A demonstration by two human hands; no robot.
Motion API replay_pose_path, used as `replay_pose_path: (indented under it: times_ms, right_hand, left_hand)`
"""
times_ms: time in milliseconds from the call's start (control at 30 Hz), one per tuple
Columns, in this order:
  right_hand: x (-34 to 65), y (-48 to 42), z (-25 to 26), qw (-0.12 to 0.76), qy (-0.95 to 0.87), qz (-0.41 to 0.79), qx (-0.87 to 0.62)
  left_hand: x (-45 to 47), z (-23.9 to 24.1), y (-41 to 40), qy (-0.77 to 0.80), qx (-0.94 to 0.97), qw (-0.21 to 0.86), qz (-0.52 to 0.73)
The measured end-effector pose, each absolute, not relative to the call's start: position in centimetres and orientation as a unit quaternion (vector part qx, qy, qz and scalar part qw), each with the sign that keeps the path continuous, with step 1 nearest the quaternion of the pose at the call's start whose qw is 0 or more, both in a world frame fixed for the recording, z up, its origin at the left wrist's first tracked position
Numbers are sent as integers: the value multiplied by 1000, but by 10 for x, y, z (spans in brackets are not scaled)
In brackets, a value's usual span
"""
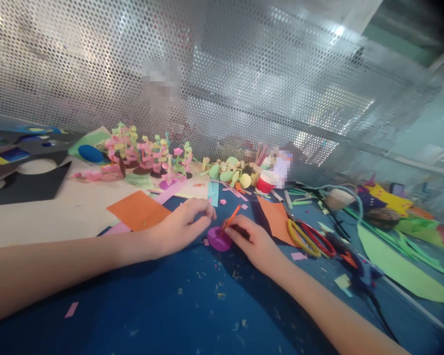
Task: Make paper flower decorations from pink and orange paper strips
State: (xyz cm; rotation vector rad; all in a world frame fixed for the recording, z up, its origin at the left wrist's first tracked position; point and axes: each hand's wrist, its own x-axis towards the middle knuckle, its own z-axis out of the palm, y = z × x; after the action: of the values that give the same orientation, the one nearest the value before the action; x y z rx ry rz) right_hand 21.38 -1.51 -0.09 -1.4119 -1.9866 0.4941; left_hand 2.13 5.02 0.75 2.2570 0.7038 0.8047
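Between thumb and fingers, my right hand (253, 241) pinches a thin orange paper stick (234, 215). The stick leans upward, its lower end at a purple paper disc (217, 241) on the blue table (163, 296). Whether the stick is fixed to the disc I cannot tell. Just left of the disc, my left hand (187, 222) hovers with loosely bent fingers, thumb apart, nothing visible in it. An orange paper sheet (138, 209) lies beyond the left wrist. Another orange sheet (276, 219) lies to the right of my right hand.
Scissors with yellow handles (303, 238) and red handles (320, 241) lie at right, near a dark glue gun (358, 266) with a cord. Pink paper flower stems (148, 155) stand at the back before a perforated metal panel (225, 88). Green paper (399, 266) lies far right.
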Motion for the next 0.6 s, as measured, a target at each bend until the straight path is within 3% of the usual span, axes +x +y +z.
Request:
replay_pose_path:
  times_ms: [200,367,500,600]
  right_hand:
    - [213,-17,1,330,-760,202,-522]
    - [212,-18,2,324,-757,207,-529]
    - [212,-18,2,330,-753,216,-527]
    - [211,-18,2,334,-747,225,-529]
  left_hand:
    - [21,4,65,322,742,385,444]
    - [6,39,109,342,605,432,575]
    - [-34,76,148,383,577,294,658]
    - [-62,88,159,474,711,106,508]
